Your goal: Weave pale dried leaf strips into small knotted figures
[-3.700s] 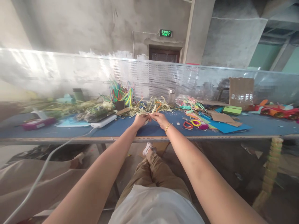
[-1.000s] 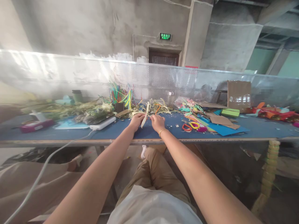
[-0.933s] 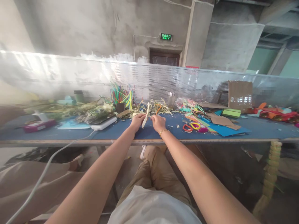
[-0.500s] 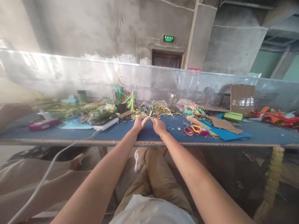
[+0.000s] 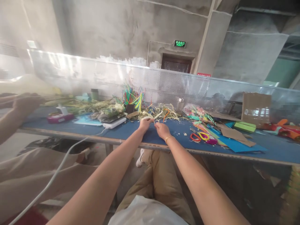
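Over the blue tabletop, my left hand pinches a pale, straw-coloured strip, one end of which sticks up past the fingers. My right hand, with a gold bracelet at the wrist, is closed close beside it, its fingertips on the same pale material. How the strip runs between the fingers is partly hidden. Just beyond both hands lies a tangle of dry, pale strips, with a bent orange strip in it.
Red and yellow loops lie right of my hands, beside blue sheets and cardboard. Colourful pipe cleaners stand behind. A white power strip with a trailing cable is left. Another person's hand is far left.
The view has swung left, shifting the table rightward in the picture. My hands remain together, and the pale leaf-like end between them now points up and right. Another person's hand shows more at left.
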Demonstrator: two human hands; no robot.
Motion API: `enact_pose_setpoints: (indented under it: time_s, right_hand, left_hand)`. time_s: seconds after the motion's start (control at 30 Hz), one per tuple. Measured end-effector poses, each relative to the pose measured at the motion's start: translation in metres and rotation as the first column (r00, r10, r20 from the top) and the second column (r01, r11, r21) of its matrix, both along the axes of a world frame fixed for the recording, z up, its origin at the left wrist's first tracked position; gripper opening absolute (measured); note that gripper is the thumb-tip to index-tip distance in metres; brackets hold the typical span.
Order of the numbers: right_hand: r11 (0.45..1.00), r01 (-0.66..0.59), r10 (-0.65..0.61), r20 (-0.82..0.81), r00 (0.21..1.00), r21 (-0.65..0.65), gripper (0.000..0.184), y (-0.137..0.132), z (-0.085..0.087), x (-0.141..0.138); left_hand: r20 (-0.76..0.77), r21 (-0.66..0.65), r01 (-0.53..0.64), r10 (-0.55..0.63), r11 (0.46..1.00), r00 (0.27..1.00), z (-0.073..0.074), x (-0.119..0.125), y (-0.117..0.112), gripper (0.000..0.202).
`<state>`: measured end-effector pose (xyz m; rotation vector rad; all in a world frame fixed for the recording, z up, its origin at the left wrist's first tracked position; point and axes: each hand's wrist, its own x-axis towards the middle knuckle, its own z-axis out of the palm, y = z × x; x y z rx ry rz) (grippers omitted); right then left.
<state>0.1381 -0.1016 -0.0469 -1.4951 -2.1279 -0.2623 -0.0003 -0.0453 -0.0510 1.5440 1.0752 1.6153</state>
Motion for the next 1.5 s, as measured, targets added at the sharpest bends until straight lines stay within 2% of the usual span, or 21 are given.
enact_pose_setpoints:
  time_s: [0.13,0.3,0.43,0.57,0.7,0.8,0.97,1.07,1.17,1.33,1.5]
  right_hand:
    - [1.000,-0.014,0.014,-0.004,1.000,-0.005,0.028,0.001,-0.001,0.001]
    - [1.000,-0.018,0.018,-0.028,0.999,0.005,0.030,-0.001,-0.002,0.005]
    - [0.998,0.043,-0.038,-0.106,0.994,0.053,0.030,-0.001,-0.003,0.008]
    - [0.995,0.050,-0.032,-0.194,0.980,0.086,0.023,0.000,-0.003,0.011]
    - [0.991,0.038,-0.014,-0.186,0.982,0.125,0.021,0.001,-0.003,0.012]
    - [0.989,0.016,0.009,-0.171,0.985,0.150,0.019,0.004,-0.004,0.013]
    - [0.983,-0.002,0.038,-0.191,0.981,0.184,0.019,0.009,-0.007,0.014]
    - [0.976,-0.027,0.073,-0.211,0.975,0.216,0.019,0.010,-0.007,0.013]
    - [0.972,-0.048,0.102,-0.231,0.967,0.231,0.018,0.010,-0.007,0.013]
    - [0.973,-0.026,0.091,-0.275,0.957,0.231,0.017,0.011,-0.007,0.014]
    - [0.968,-0.033,0.110,-0.304,0.946,0.247,0.017,0.012,-0.008,0.013]
  left_hand:
    - [-0.025,-0.004,-0.017,0.017,1.000,1.000,-0.003,-0.003,0.005,0.020]
    - [-0.102,0.032,0.066,-0.063,0.997,0.993,-0.006,-0.003,0.006,0.021]
    - [-0.149,0.043,0.080,-0.073,0.996,0.986,-0.010,0.000,0.005,0.024]
    - [-0.201,0.081,0.128,-0.109,0.988,0.973,-0.010,0.002,0.002,0.024]
    - [-0.319,0.072,0.091,-0.064,0.993,0.946,-0.004,-0.001,-0.004,0.022]
    - [-0.333,0.051,0.067,-0.047,0.996,0.942,-0.001,-0.003,-0.006,0.020]
    - [-0.368,0.091,0.032,0.003,0.995,0.930,-0.002,-0.004,-0.003,0.021]
    - [-0.333,0.098,0.023,0.011,0.995,0.943,-0.004,-0.005,0.000,0.023]
    - [-0.258,0.094,0.109,-0.082,0.990,0.963,-0.004,-0.004,0.003,0.022]
    - [-0.124,0.075,0.171,-0.161,0.982,0.979,-0.002,0.000,0.001,0.016]
    - [-0.134,0.099,0.157,-0.143,0.983,0.981,0.000,0.001,-0.004,0.016]
